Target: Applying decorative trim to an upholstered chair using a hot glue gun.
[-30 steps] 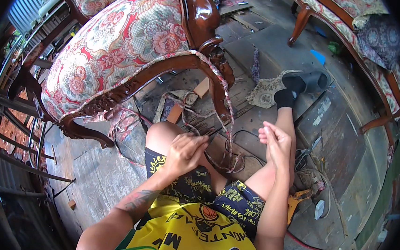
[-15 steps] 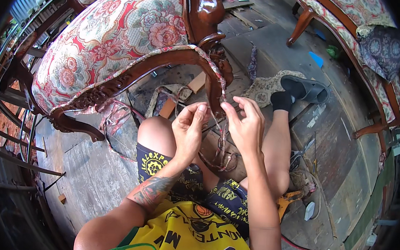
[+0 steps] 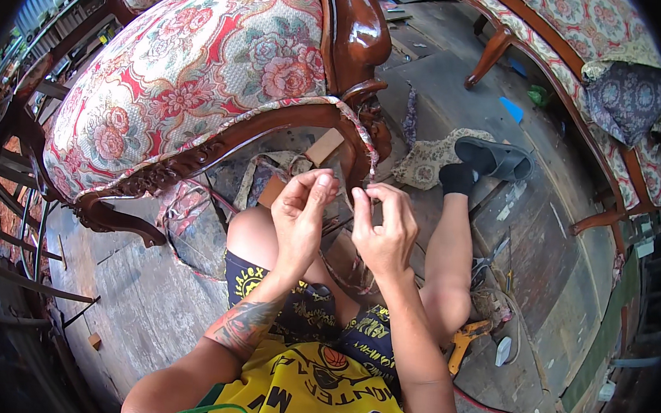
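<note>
Thin floral-fabric trim cord [image 3: 368, 143] hangs off the front corner of the flowered, carved-wood armchair [image 3: 200, 87], long axis running from that corner down toward the person. Its lower end sits right above both hands. Right hand [image 3: 384, 238] pinches it between fingertips and is nearer; left hand [image 3: 303, 212] is just beside, fingers pinched narrow, maybe on it too.

Yellow sleeveless jersey [image 3: 308, 387], dark patterned shorts [image 3: 299, 313], black sock [image 3: 457, 178], grey sandal [image 3: 497, 157], tattooed left forearm [image 3: 247, 324]
</note>
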The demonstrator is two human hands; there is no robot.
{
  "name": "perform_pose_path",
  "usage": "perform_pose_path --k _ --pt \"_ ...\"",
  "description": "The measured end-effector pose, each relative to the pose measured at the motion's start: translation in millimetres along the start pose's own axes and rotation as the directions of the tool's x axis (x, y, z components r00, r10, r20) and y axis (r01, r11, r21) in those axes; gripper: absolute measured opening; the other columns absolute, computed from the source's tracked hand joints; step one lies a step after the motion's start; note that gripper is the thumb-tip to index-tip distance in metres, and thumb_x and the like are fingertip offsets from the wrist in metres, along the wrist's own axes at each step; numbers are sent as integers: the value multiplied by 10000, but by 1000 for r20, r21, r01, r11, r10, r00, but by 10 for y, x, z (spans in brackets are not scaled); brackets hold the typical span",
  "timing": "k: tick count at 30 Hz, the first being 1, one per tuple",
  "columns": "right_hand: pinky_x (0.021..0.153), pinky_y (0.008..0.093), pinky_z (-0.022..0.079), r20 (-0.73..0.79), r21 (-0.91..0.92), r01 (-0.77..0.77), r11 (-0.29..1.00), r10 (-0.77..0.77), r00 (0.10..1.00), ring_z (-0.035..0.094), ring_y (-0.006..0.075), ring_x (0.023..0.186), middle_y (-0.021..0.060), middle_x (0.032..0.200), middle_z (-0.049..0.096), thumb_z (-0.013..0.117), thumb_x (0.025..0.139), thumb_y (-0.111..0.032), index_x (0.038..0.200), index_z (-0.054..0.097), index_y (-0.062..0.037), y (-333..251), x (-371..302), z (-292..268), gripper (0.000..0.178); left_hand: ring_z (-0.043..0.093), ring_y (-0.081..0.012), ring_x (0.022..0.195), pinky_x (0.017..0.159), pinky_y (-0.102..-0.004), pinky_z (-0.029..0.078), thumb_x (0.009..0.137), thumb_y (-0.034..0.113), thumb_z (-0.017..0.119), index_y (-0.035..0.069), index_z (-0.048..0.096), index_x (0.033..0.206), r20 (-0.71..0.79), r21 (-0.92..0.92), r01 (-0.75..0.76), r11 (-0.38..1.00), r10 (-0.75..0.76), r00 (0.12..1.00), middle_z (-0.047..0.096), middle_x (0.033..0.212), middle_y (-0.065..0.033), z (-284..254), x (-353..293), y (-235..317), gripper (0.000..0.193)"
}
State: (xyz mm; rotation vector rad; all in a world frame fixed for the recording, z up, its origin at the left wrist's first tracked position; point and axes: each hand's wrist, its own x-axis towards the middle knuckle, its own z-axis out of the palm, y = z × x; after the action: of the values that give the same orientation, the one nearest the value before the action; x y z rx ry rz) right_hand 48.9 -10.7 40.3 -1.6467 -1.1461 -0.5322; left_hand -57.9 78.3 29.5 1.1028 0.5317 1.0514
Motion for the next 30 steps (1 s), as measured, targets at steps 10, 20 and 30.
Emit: perform_pose_path --k 10,20,30 --pt "721 444 556 71 -223 -281 933 303 950 717 364 807 149 911 742 747 935 -102 942 734 -21 181 -238 101 82 475 -307 1481 1269 -634 207 1036 540 541 126 630 1446 939 104 -773 626 194 284 600 1468 -123 324 -1432 -264 590" --pt "781 399 594 99 -3 -394 919 392 915 743 308 849 185 968 749 753 960 -120 1086 740 20 252 -129 -199 190 528 -361 1402 1215 -619 284 901 254 761 146 671 1408 694 519 -766 381 335 637 578 1480 -164 79 -334 -47 526" --pt "761 296 565 153 273 -577 770 557 816 722 149 838 125 900 760 801 972 -256 1038 706 45 180 363 -31 322 639 -180 923 911 -351 378 791 170 891 214 812 1138 593 722 -601 -343 754 283 707 1019 57 -67 811 790 359"
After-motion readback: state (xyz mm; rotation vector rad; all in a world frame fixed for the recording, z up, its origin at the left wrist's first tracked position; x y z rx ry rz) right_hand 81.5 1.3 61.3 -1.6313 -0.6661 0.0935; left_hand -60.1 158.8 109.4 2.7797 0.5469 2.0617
